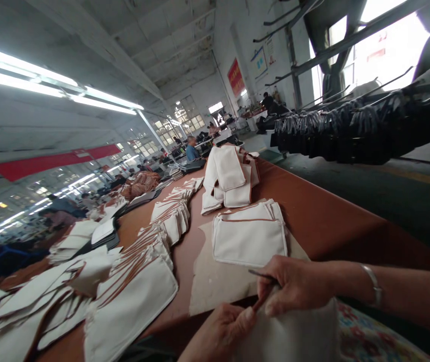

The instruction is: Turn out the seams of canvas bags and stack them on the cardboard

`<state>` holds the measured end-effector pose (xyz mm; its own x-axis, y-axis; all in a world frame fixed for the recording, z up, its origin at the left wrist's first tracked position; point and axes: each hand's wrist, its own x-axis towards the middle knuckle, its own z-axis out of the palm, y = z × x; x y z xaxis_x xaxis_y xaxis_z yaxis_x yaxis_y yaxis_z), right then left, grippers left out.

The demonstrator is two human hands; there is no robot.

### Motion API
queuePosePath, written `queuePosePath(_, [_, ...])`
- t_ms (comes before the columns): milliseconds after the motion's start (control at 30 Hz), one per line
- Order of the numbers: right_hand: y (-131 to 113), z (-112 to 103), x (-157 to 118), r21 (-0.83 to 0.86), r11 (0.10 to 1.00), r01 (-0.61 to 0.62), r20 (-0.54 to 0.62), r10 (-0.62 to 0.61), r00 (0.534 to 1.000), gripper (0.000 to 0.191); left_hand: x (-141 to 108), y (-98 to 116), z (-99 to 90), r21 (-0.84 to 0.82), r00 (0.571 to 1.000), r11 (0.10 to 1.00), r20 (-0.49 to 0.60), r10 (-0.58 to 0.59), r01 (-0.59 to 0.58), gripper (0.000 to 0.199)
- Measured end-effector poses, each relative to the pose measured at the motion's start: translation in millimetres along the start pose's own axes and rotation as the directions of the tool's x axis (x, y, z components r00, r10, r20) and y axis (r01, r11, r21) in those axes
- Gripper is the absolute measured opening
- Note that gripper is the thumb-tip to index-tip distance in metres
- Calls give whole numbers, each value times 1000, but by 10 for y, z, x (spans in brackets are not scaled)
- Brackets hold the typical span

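Table [305, 201] is part-covered. Likely soft, best edge-held, the panel [293, 337] is pinched by left hand [227, 326] and right hand [299, 284], fingers closed.

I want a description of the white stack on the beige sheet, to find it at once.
On the brown table, just beyond the right hand, spreads a beige sheet. Only the white stack lies on it; its neighbours do not.

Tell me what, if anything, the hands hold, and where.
The left hand and right hand pinch a pale piece by its brown upper edge; a thin dark item juts from the right one.
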<state>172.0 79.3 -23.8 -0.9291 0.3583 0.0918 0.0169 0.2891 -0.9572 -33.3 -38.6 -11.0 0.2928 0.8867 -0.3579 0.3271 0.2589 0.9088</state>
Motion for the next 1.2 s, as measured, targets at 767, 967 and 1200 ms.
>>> queuePosePath(767, [-81,-29,-110,147,987,64,-31,-60,998,24,108,344,132,-326,987,931,-64,148,-161,30])
queuePosePath(967, [29,30,-107,116,987,113,-138,-96,986,12,210,258,90,-191,978,969,-167,124,-155,39])
queuePosePath(1200, [73,29,-114,82,994,75,-197,-57,979,9,289,249,118,-190,982,976,-173,72,-105,36])
